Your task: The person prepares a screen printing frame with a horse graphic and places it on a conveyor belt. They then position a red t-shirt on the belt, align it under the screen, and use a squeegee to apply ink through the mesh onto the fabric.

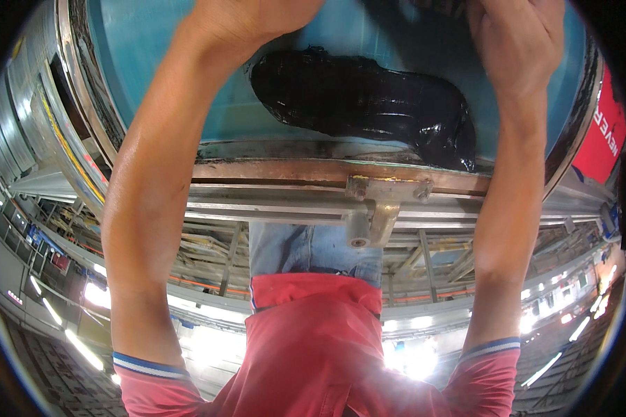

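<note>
A screen with a blue-green surface [153,62] in a metal frame [271,169] spans the upper view. A large glossy blob of black paste [355,97] lies on it, near the frame's near edge. My left hand [247,21] is over the screen at the top, above and left of the paste, cut off by the picture's edge. My right hand [515,45] is at the top right, over the screen beside a dark area, its fingers bent and partly out of view. I cannot make out what either hand touches or holds.
A metal bracket [389,191] is bolted to the near side of the frame, above metal rails [271,208]. A red printed panel [598,121] stands at the right. Curved metal structures [21,118] fill the left side. My jeans and red shirt show below the frame.
</note>
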`<action>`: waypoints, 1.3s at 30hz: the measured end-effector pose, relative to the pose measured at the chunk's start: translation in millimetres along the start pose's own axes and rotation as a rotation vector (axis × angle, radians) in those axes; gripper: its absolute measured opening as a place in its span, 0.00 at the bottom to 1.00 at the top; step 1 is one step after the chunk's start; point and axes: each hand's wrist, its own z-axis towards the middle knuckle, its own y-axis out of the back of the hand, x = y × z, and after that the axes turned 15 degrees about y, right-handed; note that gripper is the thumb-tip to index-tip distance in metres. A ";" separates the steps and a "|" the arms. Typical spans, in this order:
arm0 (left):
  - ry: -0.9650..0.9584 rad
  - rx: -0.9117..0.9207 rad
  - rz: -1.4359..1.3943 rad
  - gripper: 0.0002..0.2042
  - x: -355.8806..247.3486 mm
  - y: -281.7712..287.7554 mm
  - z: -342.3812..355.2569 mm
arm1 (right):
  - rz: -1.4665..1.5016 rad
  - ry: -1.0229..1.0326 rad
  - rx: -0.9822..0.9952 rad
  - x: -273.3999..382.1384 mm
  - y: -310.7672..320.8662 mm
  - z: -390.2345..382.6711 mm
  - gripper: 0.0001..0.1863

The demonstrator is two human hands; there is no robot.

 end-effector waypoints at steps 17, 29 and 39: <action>0.218 -0.038 -0.104 0.17 -39.2 1.3 6.1 | 0.119 -0.140 -0.027 0.0 -1.2 -2.2 0.15; 0.433 -0.019 -0.282 0.19 -39.0 0.6 -2.7 | -0.008 -0.286 0.034 20.9 1.0 10.4 0.15; 1.017 -0.244 -0.028 0.19 -105.9 106.4 -18.6 | -0.628 -0.346 -0.276 84.2 51.1 -0.2 0.12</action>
